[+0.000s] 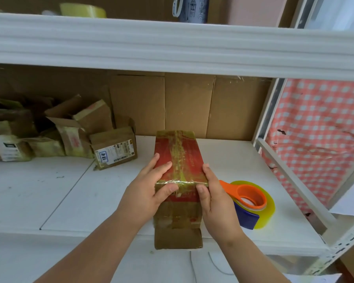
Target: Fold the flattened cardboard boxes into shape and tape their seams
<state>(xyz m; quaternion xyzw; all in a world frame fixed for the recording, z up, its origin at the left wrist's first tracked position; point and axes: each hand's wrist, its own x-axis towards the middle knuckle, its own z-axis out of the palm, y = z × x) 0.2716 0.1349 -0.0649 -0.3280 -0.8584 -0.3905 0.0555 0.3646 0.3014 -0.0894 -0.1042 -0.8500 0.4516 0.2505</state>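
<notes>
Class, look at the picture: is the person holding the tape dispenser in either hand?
No. Both the left hand and the right hand grip the red box, while the tape dispenser lies on the shelf beside it.

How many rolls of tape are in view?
2: one tape roll in the orange and blue dispenser on the shelf beside the right hand, another roll on the upper shelf, top left. Others may be hidden.

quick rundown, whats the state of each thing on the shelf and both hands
red box: folded into shape, tape along its top seam, held in both hands
left hand: gripping the box's left side
right hand: gripping its right side
tape dispenser: lying on the shelf, untouched
pile of boxes: taped, some flaps open
</notes>
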